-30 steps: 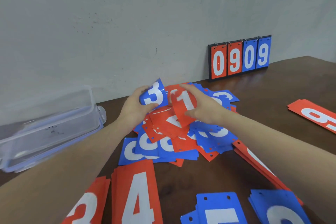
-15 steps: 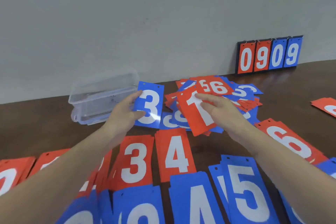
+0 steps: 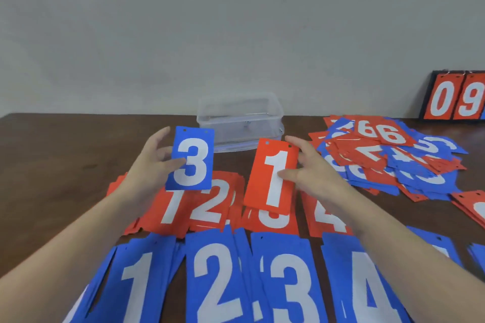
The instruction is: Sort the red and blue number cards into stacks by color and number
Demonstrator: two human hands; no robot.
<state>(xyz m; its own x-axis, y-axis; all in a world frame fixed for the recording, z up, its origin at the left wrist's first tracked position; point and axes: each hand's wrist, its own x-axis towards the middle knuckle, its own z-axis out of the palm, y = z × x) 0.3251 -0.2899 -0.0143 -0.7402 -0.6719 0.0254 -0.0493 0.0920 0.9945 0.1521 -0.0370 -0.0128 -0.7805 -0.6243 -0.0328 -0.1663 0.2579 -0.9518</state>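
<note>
**Blue 3 in left, red 1 in right, both held above the sorted rows**

My left hand (image 3: 151, 168) pinches the blue 3 card (image 3: 191, 160) along its left edge, thumb on the face, fingers (image 3: 160, 136) behind, card upright with its two punched holes at top. My right hand (image 3: 312, 173) pinches the red 1 card (image 3: 273, 176) at its right edge, thumb across the white digit, the other fingers spread behind.

Both cards are lifted over the dark brown counter (image 3: 57, 155). Under them runs the red row: red 1 stack (image 3: 168, 207), red 2 stack (image 3: 210, 202), red 3 stack (image 3: 273, 220) partly hidden by the held card, red 4 stack (image 3: 322, 215). Nearest me, the blue row: blue 1 stack (image 3: 136, 280), blue 2 stack (image 3: 215, 275), blue 3 stack (image 3: 288, 278), blue 4 stack (image 3: 359, 283).

Unsorted pile (image 3: 388, 155) of mixed red and blue cards lies to the right. Clear plastic box (image 3: 238, 120) sits by the wall. Scoreboard stand (image 3: 456, 97) at far right shows 0 and 9.
</note>
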